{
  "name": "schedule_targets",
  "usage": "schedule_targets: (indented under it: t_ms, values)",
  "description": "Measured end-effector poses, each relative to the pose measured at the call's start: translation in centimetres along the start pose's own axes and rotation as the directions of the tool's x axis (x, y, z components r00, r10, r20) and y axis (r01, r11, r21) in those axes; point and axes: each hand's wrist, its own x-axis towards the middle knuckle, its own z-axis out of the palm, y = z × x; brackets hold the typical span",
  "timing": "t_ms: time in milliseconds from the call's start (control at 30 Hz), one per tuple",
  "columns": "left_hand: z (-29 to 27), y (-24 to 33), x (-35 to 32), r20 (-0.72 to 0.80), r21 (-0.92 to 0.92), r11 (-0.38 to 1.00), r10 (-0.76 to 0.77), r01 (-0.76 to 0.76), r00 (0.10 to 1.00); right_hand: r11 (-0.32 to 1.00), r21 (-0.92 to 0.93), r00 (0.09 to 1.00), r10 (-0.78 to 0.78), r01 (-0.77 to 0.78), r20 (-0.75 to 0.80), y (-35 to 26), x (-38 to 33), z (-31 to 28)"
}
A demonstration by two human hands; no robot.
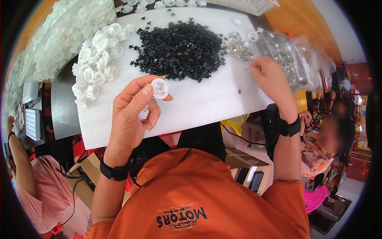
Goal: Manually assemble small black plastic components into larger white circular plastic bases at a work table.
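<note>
Between the thumb and fingers of my left hand [133, 107] is a white round plastic part [160, 88] with a molded recess, its face turned up. A second white piece [143, 113] shows partly between the lower fingers of that hand. My right hand [270, 77] is closed in a pinch over the right side of the white foam sheet [191, 104]. A tiny thin glint shows at its fingertips, too small to name. Close to it lie a small pile of shiny metal pieces [240, 47] and a metal tray [301, 79] of similar pieces.
A large heap of small black cross-shaped pieces [179, 49] covers the sheet's middle. More white round parts [95, 59] lie at left, beside a big clear bag [67, 36] of them. A white perforated basket [246, 4] stands at the back. Other people sit left and right.
</note>
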Motion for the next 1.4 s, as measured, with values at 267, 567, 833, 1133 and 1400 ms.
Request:
schedule_targets:
  t_ms: [267, 567, 833, 1133, 1400]
  values:
    - [0.0, 0.0, 0.0, 0.003, -0.009, 1.000, -0.021, 0.021, 1.000, 0.997, -0.071, 1.000, 0.030, -0.030, -0.004, -0.9, 0.2, 0.5]
    - [-0.1, 0.0, 0.1, 0.030, -0.031, 0.999, -0.010, 0.011, 0.999, 0.996, -0.055, 0.997, 0.075, -0.074, 0.017, -0.7, 0.0, 0.5]
    - [-0.2, 0.0, 0.0, 0.027, -0.043, 0.999, -0.027, 0.029, 0.999, 0.999, -0.038, 0.999, -0.018, 0.016, -0.037, -0.9, -0.5, 0.5]
    - [-0.2, -0.1, 0.1, 0.035, -0.012, 1.000, -0.021, 0.021, 0.999, 0.938, 0.155, 0.949, -0.315, 0.309, 0.011, -5.2, -1.7, 2.1]
    - [-0.3, -0.2, 0.1, 0.035, -0.018, 1.000, -0.004, 0.005, 0.999, 0.950, 0.265, 0.983, -0.181, 0.166, 0.034, -5.3, -3.0, 1.2]
